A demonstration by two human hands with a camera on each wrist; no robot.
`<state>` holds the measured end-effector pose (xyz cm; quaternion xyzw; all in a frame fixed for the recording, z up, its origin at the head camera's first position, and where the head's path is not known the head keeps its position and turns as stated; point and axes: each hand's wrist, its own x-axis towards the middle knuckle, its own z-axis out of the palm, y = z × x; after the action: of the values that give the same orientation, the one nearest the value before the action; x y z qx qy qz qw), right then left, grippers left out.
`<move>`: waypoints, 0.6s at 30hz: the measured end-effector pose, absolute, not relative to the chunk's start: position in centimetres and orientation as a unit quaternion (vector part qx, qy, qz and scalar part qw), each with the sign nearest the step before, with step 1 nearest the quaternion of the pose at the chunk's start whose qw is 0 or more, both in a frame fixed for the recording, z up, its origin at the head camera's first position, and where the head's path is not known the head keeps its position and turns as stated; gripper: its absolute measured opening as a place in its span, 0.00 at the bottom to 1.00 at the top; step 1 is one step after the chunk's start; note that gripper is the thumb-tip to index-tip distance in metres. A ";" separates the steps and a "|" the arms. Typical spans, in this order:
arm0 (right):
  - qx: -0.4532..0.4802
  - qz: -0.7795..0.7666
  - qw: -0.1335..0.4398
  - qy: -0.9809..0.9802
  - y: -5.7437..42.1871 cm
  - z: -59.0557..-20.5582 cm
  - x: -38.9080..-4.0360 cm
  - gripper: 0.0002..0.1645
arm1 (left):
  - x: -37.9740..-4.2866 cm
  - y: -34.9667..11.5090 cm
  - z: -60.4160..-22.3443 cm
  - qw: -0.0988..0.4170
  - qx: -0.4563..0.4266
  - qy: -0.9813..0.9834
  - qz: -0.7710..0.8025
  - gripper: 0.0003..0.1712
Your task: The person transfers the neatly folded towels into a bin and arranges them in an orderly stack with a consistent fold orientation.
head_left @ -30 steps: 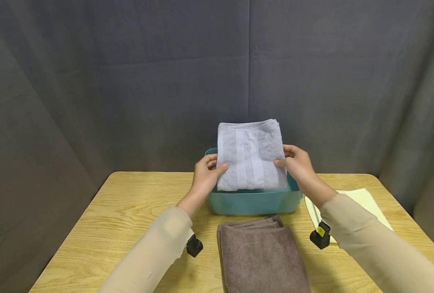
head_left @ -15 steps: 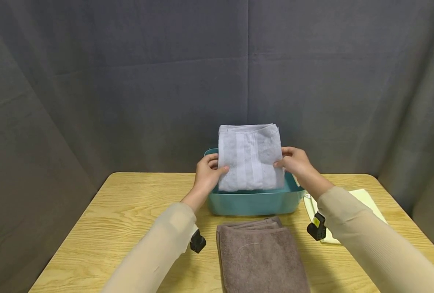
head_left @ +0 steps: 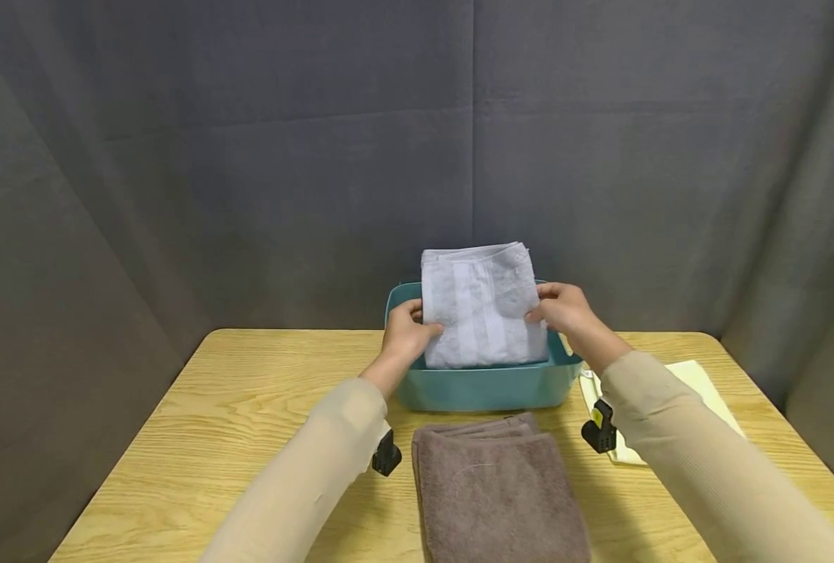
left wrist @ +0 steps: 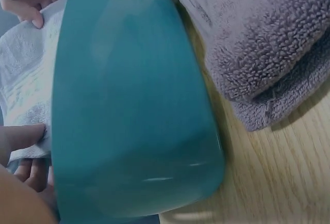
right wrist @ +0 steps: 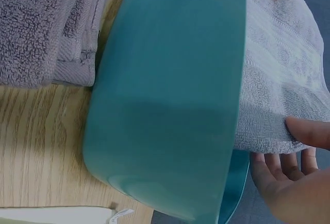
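A folded light grey towel (head_left: 483, 309) with paler woven bands is held tilted up over a teal plastic basin (head_left: 487, 391). Its lower edge dips behind the basin's front rim. My left hand (head_left: 404, 336) pinches the towel's left side, thumb in front and fingers behind. On the opposite side my right hand (head_left: 565, 313) grips the towel the same way; in the right wrist view its thumb (right wrist: 309, 131) presses the front face. The inside of the basin is mostly hidden by the towel.
Right in front of the basin lies a folded brown towel (head_left: 497, 496) on the wooden table (head_left: 248, 407). A pale yellow cloth (head_left: 702, 391) lies to the right, partly under my right forearm. Grey curtain (head_left: 318, 195) hangs close behind the table.
Both hands keep hold of the light grey towel, and it has come down a little toward the basin. My left hand has shifted slightly right. The brown towel stays put.
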<state>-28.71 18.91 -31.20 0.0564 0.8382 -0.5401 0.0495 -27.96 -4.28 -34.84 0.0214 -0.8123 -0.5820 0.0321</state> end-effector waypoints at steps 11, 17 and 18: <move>0.056 -0.520 0.093 0.847 19.2 -32.4 -29.1 0.40 | -28.5 -4.2 -35.3 0.012 0.015 -0.831 -0.556 0.29; 0.052 -0.512 0.104 0.851 19.3 -32.6 -29.0 0.41 | -28.5 -4.0 -35.6 0.001 0.030 -0.844 -0.536 0.30; 0.048 -0.509 0.105 0.853 19.3 -32.6 -29.0 0.41 | -28.5 -4.0 -35.5 -0.001 0.029 -0.847 -0.531 0.30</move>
<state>-28.99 19.34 -32.64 0.0481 0.8530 -0.5088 0.1052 -28.53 -3.97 -35.53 0.0293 -0.8467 -0.5312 -0.0013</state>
